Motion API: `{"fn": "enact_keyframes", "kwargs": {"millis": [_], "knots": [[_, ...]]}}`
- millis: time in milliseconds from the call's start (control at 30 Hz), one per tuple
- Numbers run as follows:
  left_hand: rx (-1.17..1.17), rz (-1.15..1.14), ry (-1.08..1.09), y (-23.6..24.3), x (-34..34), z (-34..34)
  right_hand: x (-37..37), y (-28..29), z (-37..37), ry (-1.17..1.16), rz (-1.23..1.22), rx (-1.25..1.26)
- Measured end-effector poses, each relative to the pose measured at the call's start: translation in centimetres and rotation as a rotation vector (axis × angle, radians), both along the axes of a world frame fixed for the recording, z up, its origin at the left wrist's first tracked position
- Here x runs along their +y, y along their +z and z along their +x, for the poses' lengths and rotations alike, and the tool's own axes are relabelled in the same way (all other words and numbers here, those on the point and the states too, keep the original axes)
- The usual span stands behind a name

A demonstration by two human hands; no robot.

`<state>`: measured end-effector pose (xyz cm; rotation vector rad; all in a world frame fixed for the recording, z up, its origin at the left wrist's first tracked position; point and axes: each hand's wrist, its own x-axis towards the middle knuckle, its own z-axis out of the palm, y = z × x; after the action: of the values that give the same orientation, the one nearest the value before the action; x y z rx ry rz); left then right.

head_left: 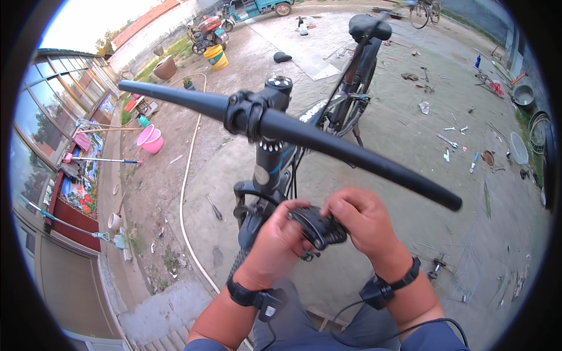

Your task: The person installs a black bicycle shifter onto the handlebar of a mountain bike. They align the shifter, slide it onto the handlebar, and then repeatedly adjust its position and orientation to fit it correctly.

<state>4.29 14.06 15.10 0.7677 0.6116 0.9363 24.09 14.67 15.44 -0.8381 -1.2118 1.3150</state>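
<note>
A bicycle stands in front of me, its bare black handlebar (351,151) clamped in the stem (246,115) and slanting down to the right. Below the bar, between my hands, is a black bicycle control unit (319,227) with a curved body and what looks like a lever; its exact kind is hard to make out. My left hand (280,241) is closed round its left end. At its upper right side my right hand (364,225) grips it with bent thumb and fingers. Black cables (294,175) hang by the head tube. The saddle (370,27) is at the far end.
A screwdriver (214,207) lies on the ground left of the front wheel, near a pale hose (186,193). Wrenches (447,141) and small parts are scattered to the right. A wheel hub (436,266) lies near my right forearm. A pink bucket (150,139) stands on the left.
</note>
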Motion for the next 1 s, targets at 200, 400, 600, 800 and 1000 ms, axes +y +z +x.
{"fn": "enact_keyframes", "kwargs": {"millis": [200,400,600,800,1000], "knots": [[0.34,0.277,-0.155,-0.6,3.3,-0.5,-0.1,-1.1,-1.0,-0.064,-0.381,0.32],[0.912,0.679,-0.106,3.7,1.5,-2.9,-1.9,1.7,-4.0,-0.025,-0.841,0.339],[1.009,0.534,-0.034,10.3,-2.2,-2.7,-3.1,8.5,-5.2,0.014,-1.037,0.442],[1.19,0.607,0.059,17.7,-4.2,-0.5,-3.0,15.5,-3.3,0.114,-1.072,0.388],[0.748,-0.226,0.203,22.9,-5.5,2.1,-2.4,18.0,3.6,0.288,-0.633,-0.107]]}}
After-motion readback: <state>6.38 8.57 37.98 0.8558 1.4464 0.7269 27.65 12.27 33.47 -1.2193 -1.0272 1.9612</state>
